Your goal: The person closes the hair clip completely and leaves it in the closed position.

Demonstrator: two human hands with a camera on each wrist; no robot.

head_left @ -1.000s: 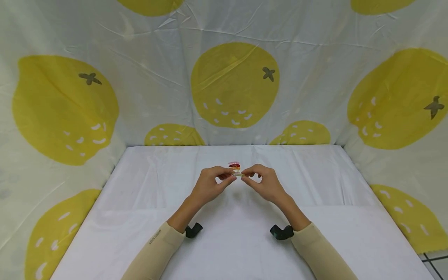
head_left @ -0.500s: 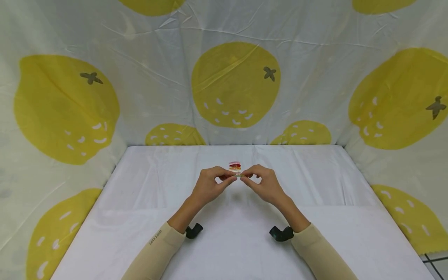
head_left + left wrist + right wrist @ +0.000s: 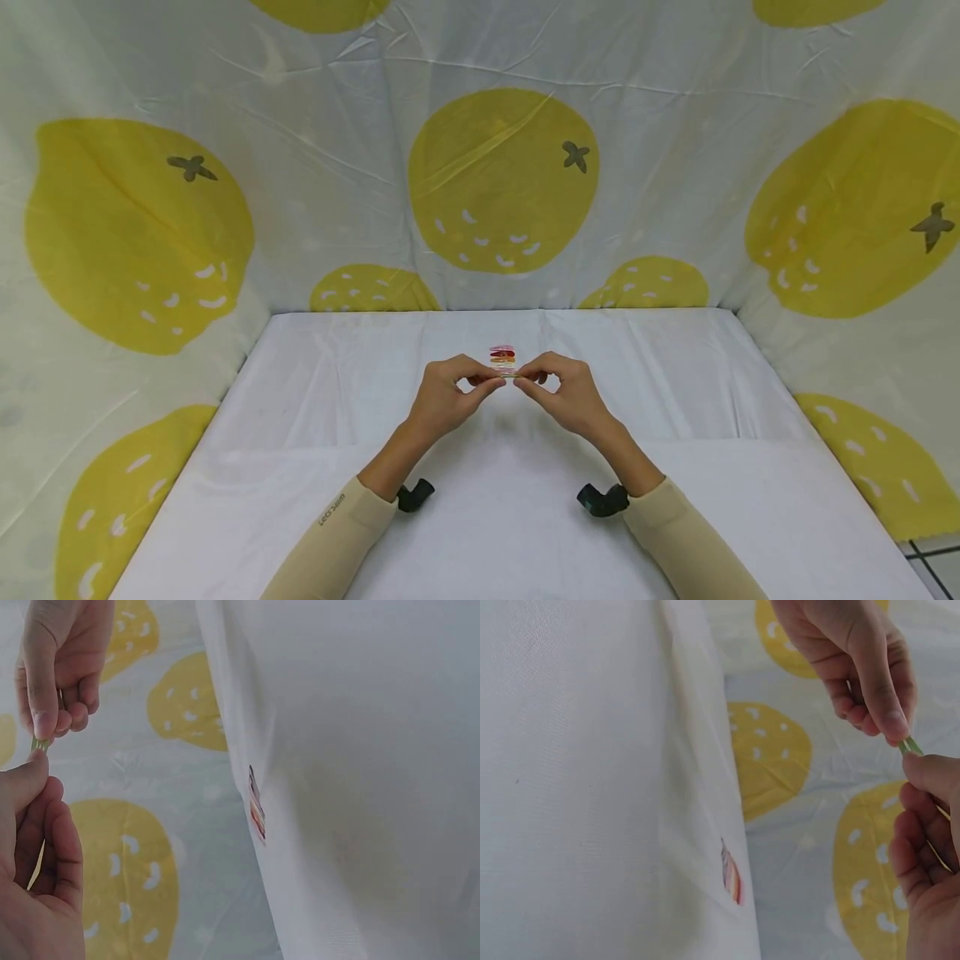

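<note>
Between both hands is a small slim green piece that looks like a hair clip [image 3: 508, 376] [image 3: 40, 745] [image 3: 910, 745]. My left hand [image 3: 453, 390] [image 3: 34, 847] pinches one end with thumb and fingers. The other end is pinched by my right hand [image 3: 566, 393] [image 3: 939, 847]. The fingertips cover much of the clip, and its middle shows between them. Just beyond the hands, a column of similar slim clips [image 3: 502, 354] [image 3: 257, 808] [image 3: 732, 874] in pink, red, orange and pale tones lies on the white cloth.
A white cloth covers the table [image 3: 510, 517]. Behind and at the sides hangs a curtain [image 3: 337, 183] printed with yellow lemons. Black wrist cameras [image 3: 415, 496] stick out from the beige sleeves [image 3: 337, 533]. Floor tiles [image 3: 937, 567] show at the lower right corner.
The green clip has tilted so that it looks thinner and more level, and the fingertips of the hands have come slightly closer together. The column of clips stays put.
</note>
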